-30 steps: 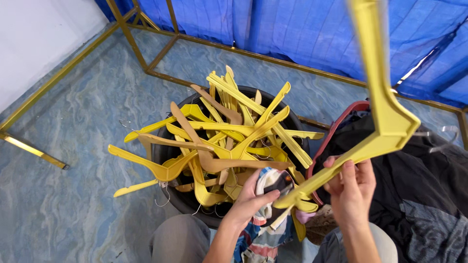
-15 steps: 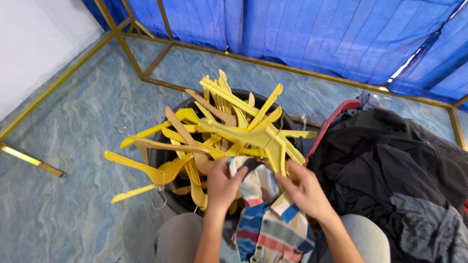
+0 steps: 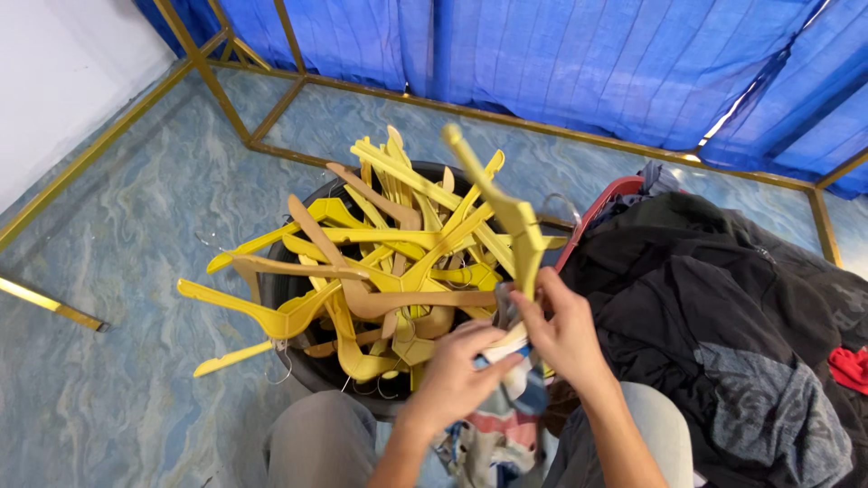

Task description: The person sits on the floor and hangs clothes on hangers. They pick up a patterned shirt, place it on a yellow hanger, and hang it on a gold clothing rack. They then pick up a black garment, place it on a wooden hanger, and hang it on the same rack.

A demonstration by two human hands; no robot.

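My right hand (image 3: 565, 333) grips the lower part of a yellow plastic hanger (image 3: 506, 208), which stands up tilted over the tub. My left hand (image 3: 457, 380) is closed on the striped garment (image 3: 493, 425) bunched in my lap, right below the hanger's end and touching it. Just beyond both hands a black round tub (image 3: 289, 348) holds a heap of several yellow and tan hangers (image 3: 380, 262) sticking out in all directions.
A pile of dark clothes (image 3: 714, 307) fills a red-rimmed basket (image 3: 601, 206) on the right, with a red scrap (image 3: 850, 366) at its edge. Blue tarp walls (image 3: 542, 54) and gold metal frame bars (image 3: 217, 90) ring the marbled blue floor (image 3: 108, 271). My knees (image 3: 316, 438) sit below.
One second ago my right hand held the hanger high at the right. Both hands then dropped onto the striped garment; now the hanger stands upright between them, nearer the tub.
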